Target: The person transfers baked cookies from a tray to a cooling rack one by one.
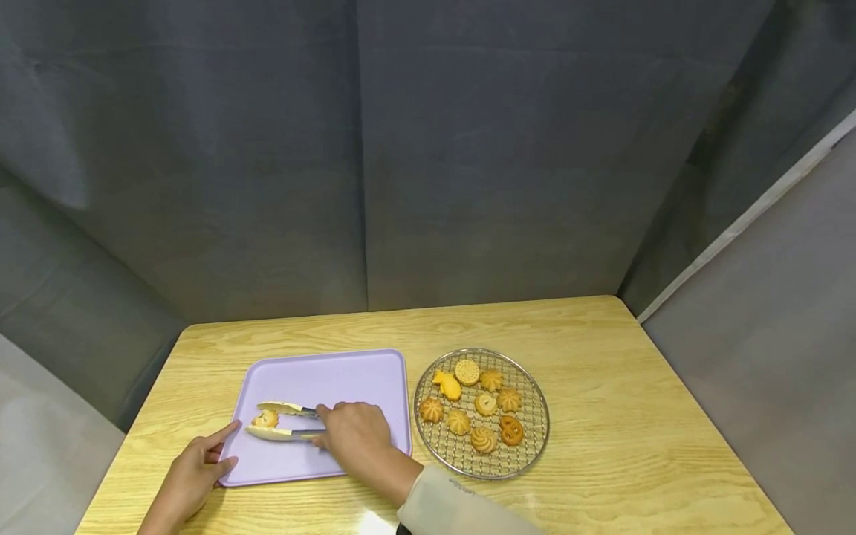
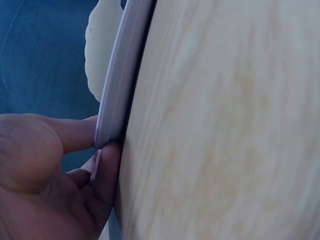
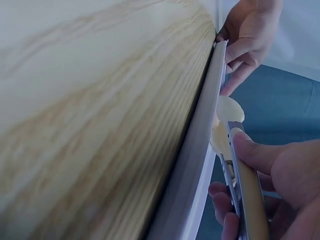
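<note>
A lilac rectangular tray (image 1: 328, 371) lies on the table's left part. My left hand (image 1: 190, 475) grips its near left corner, thumb above and fingers at the edge and underside in the left wrist view. Over the tray, my right hand (image 1: 361, 438) holds a pair of tongs (image 1: 287, 435), thumb on one arm and fingers round the other in the right wrist view. Between the tongs' pale scalloped tips sits a small golden cookie (image 1: 265, 418), low over the tray's left side. Whether both tips touch it, I cannot tell.
Right of the tray stands a round wire rack (image 1: 491, 476) bearing several cookies, among them a fish-shaped cookie (image 1: 448, 386) and a pretzel-shaped cookie (image 1: 511, 430). Wood-grain table (image 1: 622, 416) surrounds both. Grey cloth walls (image 1: 495, 186) enclose the back and sides.
</note>
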A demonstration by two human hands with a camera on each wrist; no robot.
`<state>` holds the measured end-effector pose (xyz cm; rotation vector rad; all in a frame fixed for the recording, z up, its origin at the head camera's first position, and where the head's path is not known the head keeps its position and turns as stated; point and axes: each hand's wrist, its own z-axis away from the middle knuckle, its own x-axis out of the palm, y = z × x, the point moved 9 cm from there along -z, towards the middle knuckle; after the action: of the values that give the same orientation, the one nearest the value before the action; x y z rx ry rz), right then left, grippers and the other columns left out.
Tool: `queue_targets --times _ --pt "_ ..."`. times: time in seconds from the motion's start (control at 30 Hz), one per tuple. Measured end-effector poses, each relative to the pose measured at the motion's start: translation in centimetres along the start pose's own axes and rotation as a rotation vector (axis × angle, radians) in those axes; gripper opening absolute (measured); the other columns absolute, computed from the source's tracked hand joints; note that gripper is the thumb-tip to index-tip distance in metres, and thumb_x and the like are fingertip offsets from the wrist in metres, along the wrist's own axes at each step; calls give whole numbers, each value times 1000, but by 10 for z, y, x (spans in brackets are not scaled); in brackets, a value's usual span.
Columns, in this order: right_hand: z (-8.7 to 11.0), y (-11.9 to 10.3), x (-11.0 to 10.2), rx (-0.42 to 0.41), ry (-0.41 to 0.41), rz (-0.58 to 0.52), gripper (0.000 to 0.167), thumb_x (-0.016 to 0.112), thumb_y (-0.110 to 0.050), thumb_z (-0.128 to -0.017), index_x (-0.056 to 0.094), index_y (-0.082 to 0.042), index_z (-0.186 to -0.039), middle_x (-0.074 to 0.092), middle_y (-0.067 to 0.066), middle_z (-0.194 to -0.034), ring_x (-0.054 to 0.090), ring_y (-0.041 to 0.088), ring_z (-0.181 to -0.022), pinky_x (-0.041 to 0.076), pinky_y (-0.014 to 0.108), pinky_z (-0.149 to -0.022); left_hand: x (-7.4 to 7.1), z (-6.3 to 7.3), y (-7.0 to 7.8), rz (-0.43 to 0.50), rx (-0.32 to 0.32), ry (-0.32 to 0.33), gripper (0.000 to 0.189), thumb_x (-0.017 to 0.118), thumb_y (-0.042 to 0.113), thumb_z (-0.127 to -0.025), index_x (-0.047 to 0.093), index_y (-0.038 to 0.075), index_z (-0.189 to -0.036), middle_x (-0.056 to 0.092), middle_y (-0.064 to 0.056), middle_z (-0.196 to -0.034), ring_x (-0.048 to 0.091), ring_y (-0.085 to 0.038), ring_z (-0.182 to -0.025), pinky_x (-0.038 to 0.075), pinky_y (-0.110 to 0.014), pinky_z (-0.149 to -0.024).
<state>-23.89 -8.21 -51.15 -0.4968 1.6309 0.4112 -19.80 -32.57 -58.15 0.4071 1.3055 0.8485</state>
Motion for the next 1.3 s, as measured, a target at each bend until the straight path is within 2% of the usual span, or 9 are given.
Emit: queue_targets --times 0.17,0.43,0.67,0.83,1.03,1.3 --pt "4 3 -4 3 22 -34 51 72 -60 -85 71 -37 -131 74 -11 -90 66 10 -71 49 26 -56 0 -1 -1 -1 -6 -2 63 68 -5 -94 45 3 -153 52 -22 -117 53 -29 -98 52 -25 -62" --pt "18 21 -23 1 85 -153 51 75 -56 -85 72 -33 -130 77 -10 -94 64 8 -66 44 23 -53 -1 -2 0 2 -2 3 63 68 -5 -94 45 3 -152 52 -22 -117 52 -29 -99 52 -25 -62" --pt "36 40 -41 -24 170 -215 51 75 -53 -86 73 -28 -131 79 -6 -98 71 9 -74 49 23 -55 -1 -1 2 16 -5 10 63 67 -6 -94 45 3 -152 51 -22 -116 52 -29 -97 53 -27 -62" --pt "52 55 -45 0 167 -264 52 75 -52 -87 72 -26 -132 79 -4 -103 73 11 -82 51 24 -60 0 -1 3 22 -1 10 63 68 -7 -93 46 3 -152 51 -23 -116 53 -29 -96 54 -27 -61" --pt "72 68 -47 -1 181 -296 51 74 -52 -88 72 -26 -132 79 -4 -103 73 11 -78 48 21 -57 0 0 3 29 11 14 64 68 -9 -92 46 1 -151 50 -23 -115 54 -28 -95 54 -27 -61" --pt "101 84 -44 18 188 -315 52 76 -48 -88 70 -25 -135 78 -4 -110 75 15 -92 58 33 -71 1 2 0 46 10 8 63 67 -9 -92 46 1 -151 49 -23 -114 53 -27 -93 55 -27 -61"
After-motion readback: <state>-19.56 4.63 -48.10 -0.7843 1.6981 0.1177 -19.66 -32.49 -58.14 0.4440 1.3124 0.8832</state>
